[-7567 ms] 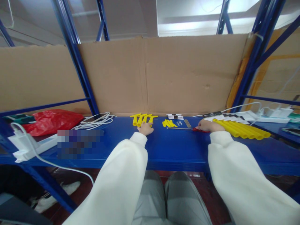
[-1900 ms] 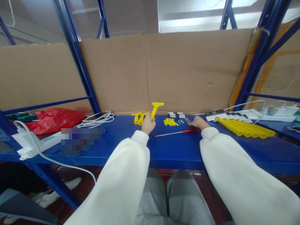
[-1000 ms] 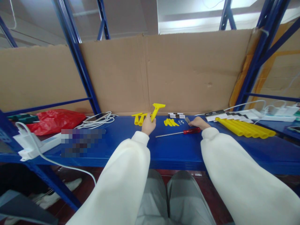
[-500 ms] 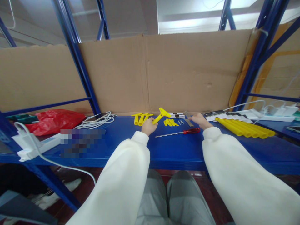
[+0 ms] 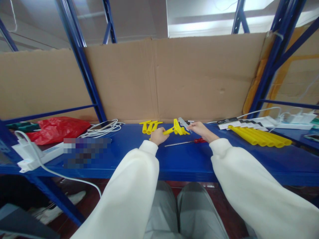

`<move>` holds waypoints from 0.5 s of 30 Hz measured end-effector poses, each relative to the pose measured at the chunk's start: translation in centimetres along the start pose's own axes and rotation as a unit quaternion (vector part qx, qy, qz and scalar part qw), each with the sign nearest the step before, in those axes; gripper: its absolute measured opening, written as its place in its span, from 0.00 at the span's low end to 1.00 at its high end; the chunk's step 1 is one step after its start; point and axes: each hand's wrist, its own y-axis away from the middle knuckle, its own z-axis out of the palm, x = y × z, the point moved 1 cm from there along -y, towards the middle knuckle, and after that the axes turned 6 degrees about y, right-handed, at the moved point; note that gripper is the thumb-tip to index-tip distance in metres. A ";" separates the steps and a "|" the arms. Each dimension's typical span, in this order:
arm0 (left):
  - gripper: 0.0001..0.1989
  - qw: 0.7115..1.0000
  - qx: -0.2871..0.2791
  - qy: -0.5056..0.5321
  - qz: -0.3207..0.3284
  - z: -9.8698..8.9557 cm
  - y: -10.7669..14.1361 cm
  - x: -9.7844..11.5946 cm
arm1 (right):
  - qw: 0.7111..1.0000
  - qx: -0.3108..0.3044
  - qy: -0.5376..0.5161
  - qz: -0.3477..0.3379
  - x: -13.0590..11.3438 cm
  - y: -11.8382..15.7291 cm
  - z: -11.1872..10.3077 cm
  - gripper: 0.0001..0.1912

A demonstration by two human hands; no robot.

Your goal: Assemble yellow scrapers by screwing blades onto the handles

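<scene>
In the head view, a yellow T-shaped handle (image 5: pixel 169 130) is gripped by the curled fingers of the left hand (image 5: pixel 157 135), and a flat grey plate (image 5: pixel 183 122), at the handle's 2 o'clock, is pinched by the right hand (image 5: pixel 198 128).

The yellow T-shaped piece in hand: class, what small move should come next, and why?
Probably line up the flat metal plate with the wide end of the yellow T-shaped piece: the left hand grips the piece's handle, the right hand holds the plate close to that wide end, and whether they touch is unclear.
</scene>
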 end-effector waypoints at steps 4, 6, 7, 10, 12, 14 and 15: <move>0.13 1.000 0.000 0.007 0.018 0.2 -0.3 -0.2 | 1.000 -0.021 -0.005 -0.005 0.0 0.2 0.5 0.05; 0.13 1.000 0.001 0.012 0.024 0.3 -0.4 -0.2 | 1.000 -0.024 -0.002 -0.006 0.3 0.0 0.6 0.06; 0.13 1.000 0.002 0.016 0.025 0.3 -0.5 -0.3 | 1.000 -0.024 0.004 -0.010 0.5 -0.1 0.6 0.07; 0.12 0.999 0.005 0.035 0.026 0.3 -0.5 -0.3 | 0.999 -0.019 0.038 -0.024 1.1 -0.5 0.7 0.09; 0.12 0.999 0.004 0.042 0.031 0.4 -0.5 -0.3 | 0.998 -0.018 0.054 -0.027 1.5 -0.7 0.8 0.11; 0.12 0.998 0.001 0.043 0.037 0.4 -0.6 -0.3 | 0.998 -0.023 0.059 -0.024 1.7 -0.8 0.8 0.13; 0.12 0.998 0.000 0.043 0.040 0.4 -0.6 -0.3 | 0.998 -0.027 0.057 -0.022 1.8 -0.8 0.9 0.13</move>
